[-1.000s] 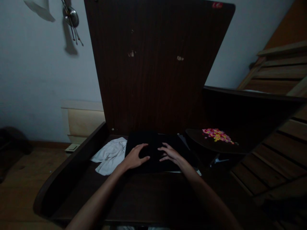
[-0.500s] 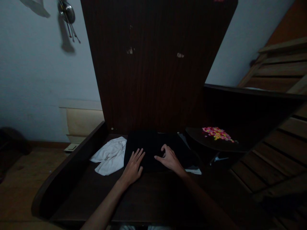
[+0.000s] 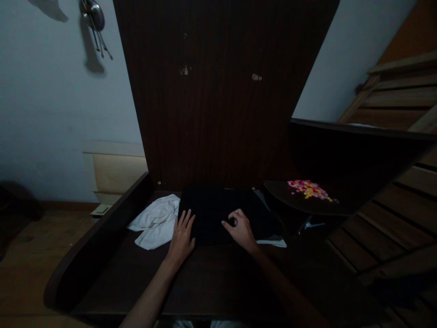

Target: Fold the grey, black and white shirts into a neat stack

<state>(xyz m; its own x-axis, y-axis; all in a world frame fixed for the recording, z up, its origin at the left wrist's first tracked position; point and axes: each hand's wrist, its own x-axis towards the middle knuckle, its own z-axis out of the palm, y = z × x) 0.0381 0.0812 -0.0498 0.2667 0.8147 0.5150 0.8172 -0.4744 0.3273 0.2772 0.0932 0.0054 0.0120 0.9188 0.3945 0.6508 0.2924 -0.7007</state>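
Observation:
A folded black cloth (image 3: 210, 212) lies on the dark wooden desk (image 3: 205, 282), its folds hard to make out in the dim light. My left hand (image 3: 181, 236) rests on its left edge with fingers stretched out. Over the right part of the cloth is my right hand (image 3: 241, 231), fingers curled and a gap between thumb and forefinger. Nothing shows in that gap. Beside my left hand lies a crumpled white cloth (image 3: 159, 221), touching the black one. A pale cloth edge (image 3: 275, 243) sticks out at the black cloth's lower right.
A raised side board (image 3: 92, 248) bounds the desk on the left, and a tall dark panel (image 3: 218, 114) stands behind. At right, a small rounded shelf (image 3: 283, 196) bears a patch of small pink and yellow pieces (image 3: 309, 189). Wooden slats (image 3: 392, 218) stand farther right.
My left hand has slid left along the black cloth to its edge. My right hand has shifted slightly, its thumb and forefinger drawing a little closer together.

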